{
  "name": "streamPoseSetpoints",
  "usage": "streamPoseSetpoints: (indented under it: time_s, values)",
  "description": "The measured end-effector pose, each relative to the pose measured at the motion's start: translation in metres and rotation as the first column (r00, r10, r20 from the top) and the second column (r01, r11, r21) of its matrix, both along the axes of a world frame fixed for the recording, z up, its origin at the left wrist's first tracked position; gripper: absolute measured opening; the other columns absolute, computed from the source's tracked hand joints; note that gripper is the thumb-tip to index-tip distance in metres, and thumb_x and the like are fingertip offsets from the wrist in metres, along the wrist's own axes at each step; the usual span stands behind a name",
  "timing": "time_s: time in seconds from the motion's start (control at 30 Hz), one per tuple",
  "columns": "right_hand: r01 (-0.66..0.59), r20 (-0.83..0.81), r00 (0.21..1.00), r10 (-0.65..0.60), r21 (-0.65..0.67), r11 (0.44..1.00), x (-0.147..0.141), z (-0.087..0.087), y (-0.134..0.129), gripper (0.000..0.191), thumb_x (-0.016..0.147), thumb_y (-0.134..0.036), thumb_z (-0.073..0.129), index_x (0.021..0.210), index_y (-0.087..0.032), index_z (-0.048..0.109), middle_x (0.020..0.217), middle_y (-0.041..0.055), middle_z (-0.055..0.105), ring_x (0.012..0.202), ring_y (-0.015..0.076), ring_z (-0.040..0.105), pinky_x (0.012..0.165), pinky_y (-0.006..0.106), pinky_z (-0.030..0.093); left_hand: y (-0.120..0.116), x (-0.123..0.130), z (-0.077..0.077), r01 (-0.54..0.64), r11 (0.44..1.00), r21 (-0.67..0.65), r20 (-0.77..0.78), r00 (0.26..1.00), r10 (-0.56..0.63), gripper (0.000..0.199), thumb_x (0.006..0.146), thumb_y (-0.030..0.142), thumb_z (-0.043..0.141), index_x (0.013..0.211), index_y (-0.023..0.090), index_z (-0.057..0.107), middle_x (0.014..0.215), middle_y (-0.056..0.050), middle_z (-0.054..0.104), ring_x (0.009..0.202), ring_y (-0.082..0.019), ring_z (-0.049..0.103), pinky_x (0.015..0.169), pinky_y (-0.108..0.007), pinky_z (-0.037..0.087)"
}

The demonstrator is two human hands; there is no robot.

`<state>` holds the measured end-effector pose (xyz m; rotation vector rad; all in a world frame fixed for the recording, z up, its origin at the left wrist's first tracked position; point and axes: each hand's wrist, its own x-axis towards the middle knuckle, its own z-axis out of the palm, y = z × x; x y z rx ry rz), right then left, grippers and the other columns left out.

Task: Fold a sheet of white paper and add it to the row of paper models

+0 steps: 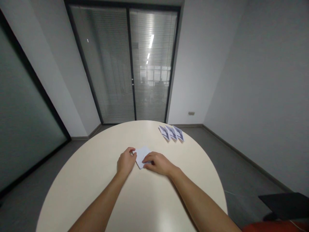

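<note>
A small white piece of folded paper (141,155) lies on the table, one corner pointing toward me. At its left corner, my left hand (126,159) has curled fingers and the thumb against the edge. My right hand (158,162) reaches over the right side of the sheet, thumb and fingers closing on its lower right edge and covering part of it. Three folded paper pieces (171,133) stand side by side in a row near the far right rim, beyond my right hand.
The round cream table (96,180) fills the lower middle. Past it are glass doors with blinds (152,96) and a wall socket (191,113). At the lower right sit a dark flat panel (287,203) and something red (267,227).
</note>
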<state>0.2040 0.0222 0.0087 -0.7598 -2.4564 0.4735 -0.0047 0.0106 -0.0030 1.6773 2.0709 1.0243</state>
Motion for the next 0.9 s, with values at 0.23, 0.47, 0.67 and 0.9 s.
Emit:
streamPoseSetpoints:
  time_s: [0.23,0.47,0.67,0.9]
  values:
    - [0.097,0.003,0.995,-0.097,-0.047,0.994,0.001,-0.002,0.0,0.033,0.086,-0.023,0.067,0.119,-0.025,0.072,0.116,0.0058,0.074,0.109,0.0221,0.066,0.098,0.034,0.048,0.001,-0.003,-0.004,0.139,0.988,0.074,-0.204,0.971,-0.121,0.031,0.082,0.013,0.062,0.112,0.019,0.069,0.12,-0.008,0.072,0.113,-0.022,0.066,0.101,-0.035,0.049]
    - [0.16,-0.015,0.987,-0.162,-0.097,0.982,0.01,-0.019,0.012,0.062,0.084,-0.035,0.071,0.141,-0.017,0.054,0.135,0.0165,0.061,0.12,0.0281,0.06,0.104,0.042,0.045,0.0,0.001,-0.013,0.46,0.888,-0.003,-0.293,0.849,-0.44,0.045,0.087,0.002,0.048,0.119,0.022,0.072,0.138,-0.005,0.063,0.132,-0.018,0.055,0.118,-0.039,0.036]
    - [0.286,0.06,0.957,-0.283,-0.04,0.958,0.029,-0.021,0.023,0.056,0.088,-0.037,0.066,0.139,-0.016,0.055,0.139,0.0179,0.059,0.13,0.0321,0.053,0.113,0.05,0.035,-0.006,0.001,-0.01,0.539,0.84,-0.055,-0.321,0.787,-0.526,0.046,0.09,0.003,0.048,0.125,0.023,0.069,0.143,-0.006,0.059,0.135,-0.019,0.052,0.117,-0.039,0.037]
    - [0.391,0.056,0.919,-0.389,-0.035,0.92,0.042,-0.025,0.032,0.049,0.09,-0.025,0.058,0.138,-0.015,0.056,0.141,0.0176,0.058,0.133,0.0295,0.051,0.113,0.049,0.036,-0.008,0.0,-0.011,0.545,0.838,-0.018,-0.357,0.78,-0.515,0.041,0.09,0.007,0.052,0.123,0.023,0.071,0.14,-0.008,0.061,0.131,-0.021,0.055,0.116,-0.041,0.039]
